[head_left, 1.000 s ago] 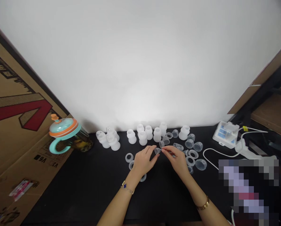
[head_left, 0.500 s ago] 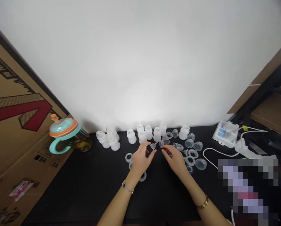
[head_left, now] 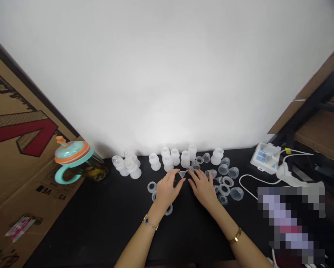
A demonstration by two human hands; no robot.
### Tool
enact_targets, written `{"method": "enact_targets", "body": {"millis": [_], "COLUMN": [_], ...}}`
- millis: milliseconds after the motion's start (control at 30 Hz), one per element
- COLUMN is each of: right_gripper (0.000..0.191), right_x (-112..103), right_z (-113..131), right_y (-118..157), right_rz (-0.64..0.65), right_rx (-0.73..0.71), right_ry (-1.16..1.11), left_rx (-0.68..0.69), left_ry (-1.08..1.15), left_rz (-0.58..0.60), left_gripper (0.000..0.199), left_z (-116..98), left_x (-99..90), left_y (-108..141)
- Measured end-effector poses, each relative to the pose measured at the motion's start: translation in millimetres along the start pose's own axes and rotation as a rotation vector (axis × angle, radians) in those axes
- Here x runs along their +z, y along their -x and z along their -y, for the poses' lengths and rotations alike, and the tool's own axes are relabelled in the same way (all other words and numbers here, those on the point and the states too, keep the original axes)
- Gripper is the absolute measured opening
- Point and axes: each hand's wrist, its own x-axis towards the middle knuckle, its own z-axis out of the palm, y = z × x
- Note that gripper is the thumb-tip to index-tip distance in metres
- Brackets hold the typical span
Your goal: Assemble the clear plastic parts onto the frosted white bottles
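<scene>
My left hand (head_left: 166, 188) pinches a small clear bottle nipple (head_left: 183, 174) between thumb and fingers, its narrow end pointing right. My right hand (head_left: 202, 187) is just right of it, palm down with fingers apart; its fingertips are close to a small clear piece (head_left: 191, 169), and whether they touch it is unclear. Behind the hands stand several white baby bottles (head_left: 155, 162) without tops. Clear dome caps (head_left: 236, 193) and collar rings (head_left: 224, 190) lie scattered to the right. More rings (head_left: 152, 187) are partly hidden by my left hand and wrist.
Bottles with clear tops (head_left: 132, 169) stand at the left. Beyond them is a large jug (head_left: 95, 171) with a turquoise and orange lid, beside a cardboard box (head_left: 24, 182). A white case (head_left: 264, 158) and a white cable (head_left: 248, 176) lie at the right; a white wall rises behind.
My right hand has shifted slightly left and turned palm down, its fingers now more spread. My left hand still pinches the nipple. The view has shifted a little.
</scene>
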Motion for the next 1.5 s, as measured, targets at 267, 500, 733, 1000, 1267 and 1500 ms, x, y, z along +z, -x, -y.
{"method": "enact_targets", "body": {"millis": [267, 500, 733, 1000, 1267, 1500], "right_gripper": [0.036, 0.036, 0.033, 0.036, 0.034, 0.032], "right_x": [-7.2, -13.9, -27.8, -37.1, -39.1, -37.2], "right_z": [2.0, 1.3, 5.0, 10.1, 9.9, 9.3], "right_y": [-3.1, -6.8, -11.4, -12.7, -12.6, -11.1], "right_rz": [-0.022, -0.043, -0.119, -0.152, -0.170, -0.180], "right_rx": [0.065, 0.108, 0.142, 0.221, 0.194, 0.242], "right_ry": [-0.188, -0.388, -0.596, -0.648, -0.687, -0.767], "left_rx": [0.006, 0.002, 0.007, 0.010, -0.002, -0.047], "left_ry": [-0.005, -0.005, 0.003, 0.001, 0.013, 0.018], "left_rz": [0.016, 0.030, 0.028, 0.024, 0.027, 0.009], "left_gripper": [0.030, 0.032, 0.033, 0.032, 0.033, 0.031], "left_z": [0.3, -0.7, -0.2, -0.9, -0.4, -0.1], "left_x": [-0.4, -1.7, -1.6, -2.4, -1.9, -0.2], "left_y": [-0.2, -0.2, -0.2, -0.4, -0.3, 0.4]}}
